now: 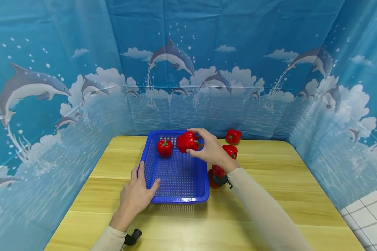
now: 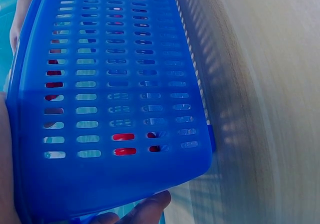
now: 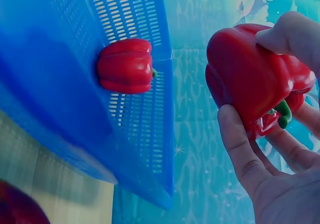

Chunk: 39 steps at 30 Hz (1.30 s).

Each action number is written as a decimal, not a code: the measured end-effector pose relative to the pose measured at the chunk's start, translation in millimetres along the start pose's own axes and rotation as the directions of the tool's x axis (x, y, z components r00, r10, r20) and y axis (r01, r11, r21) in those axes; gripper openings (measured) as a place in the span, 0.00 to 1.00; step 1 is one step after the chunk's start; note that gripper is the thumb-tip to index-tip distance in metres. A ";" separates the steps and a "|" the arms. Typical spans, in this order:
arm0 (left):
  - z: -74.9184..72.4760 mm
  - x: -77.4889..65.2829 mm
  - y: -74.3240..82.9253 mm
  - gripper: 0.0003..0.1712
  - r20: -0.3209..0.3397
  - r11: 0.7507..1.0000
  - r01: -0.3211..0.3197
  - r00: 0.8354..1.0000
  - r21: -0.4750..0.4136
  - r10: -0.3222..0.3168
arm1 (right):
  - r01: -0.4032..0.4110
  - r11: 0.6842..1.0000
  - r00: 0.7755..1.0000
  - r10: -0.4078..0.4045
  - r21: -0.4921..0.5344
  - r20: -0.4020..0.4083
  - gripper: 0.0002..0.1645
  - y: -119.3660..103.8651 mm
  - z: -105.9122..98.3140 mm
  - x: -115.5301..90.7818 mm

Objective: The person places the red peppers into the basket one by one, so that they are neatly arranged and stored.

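My right hand (image 1: 209, 148) grips a red bell pepper (image 1: 186, 142) over the back right part of a blue plastic basket (image 1: 204, 188). In the right wrist view, thumb and fingers hold the pepper (image 3: 247, 79) around its sides, its green stem toward the palm. Another red bell pepper (image 1: 164, 149) stands inside the basket near its back left, stem up. My left hand (image 1: 136, 195) rests at the basket's left rim, thumb over the inner side. The left wrist view shows the perforated basket wall (image 2: 100, 179) close up, with fingertips (image 2: 159, 200) at its edge.
Right of the basket, several more red peppers lie on the wooden table (image 1: 264, 174): one at the back (image 1: 233, 136), one in the middle (image 1: 230, 151), and one partly hidden under my right wrist (image 1: 216, 172). A dolphin-print curtain (image 1: 207, 62) encloses the table's back and sides.
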<state>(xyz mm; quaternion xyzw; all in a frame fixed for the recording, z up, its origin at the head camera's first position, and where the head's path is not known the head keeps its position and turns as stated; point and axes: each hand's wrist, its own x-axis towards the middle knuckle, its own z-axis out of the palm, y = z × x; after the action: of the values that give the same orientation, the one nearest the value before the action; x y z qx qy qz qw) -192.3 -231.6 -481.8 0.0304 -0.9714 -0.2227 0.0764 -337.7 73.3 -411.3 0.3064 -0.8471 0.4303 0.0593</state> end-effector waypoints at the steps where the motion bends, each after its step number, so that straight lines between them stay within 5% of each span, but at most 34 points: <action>1: -0.1 0.1 -0.3 0.63 -0.002 1.000 0.001 1.000 0.000 -0.001 | -0.006 1.000 1.000 0.006 0.000 0.000 0.49 0.4 1.6 2.8; 17: 0.2 1.6 -0.5 0.64 -0.011 1.000 0.005 1.000 0.023 -0.004 | -0.122 0.992 0.992 0.122 0.006 0.012 0.50 3.5 26.6 36.7; 29: 4.2 1.7 -0.9 0.63 -0.018 1.000 0.011 1.000 0.022 -0.010 | -0.245 0.963 0.969 0.247 0.112 -0.002 0.48 25.7 45.0 57.1; 39: 2.9 2.1 0.7 0.62 -0.025 1.000 0.022 0.999 0.004 -0.022 | -0.308 0.950 0.951 0.309 0.055 -0.007 0.49 37.1 60.9 65.0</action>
<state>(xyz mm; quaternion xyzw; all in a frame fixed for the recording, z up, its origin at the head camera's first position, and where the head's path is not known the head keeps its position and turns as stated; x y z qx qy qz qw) -194.9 -230.0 -483.8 0.0442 -0.9704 -0.2212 0.0859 -401.2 12.7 -451.3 0.1683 -0.8724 0.4588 -0.0105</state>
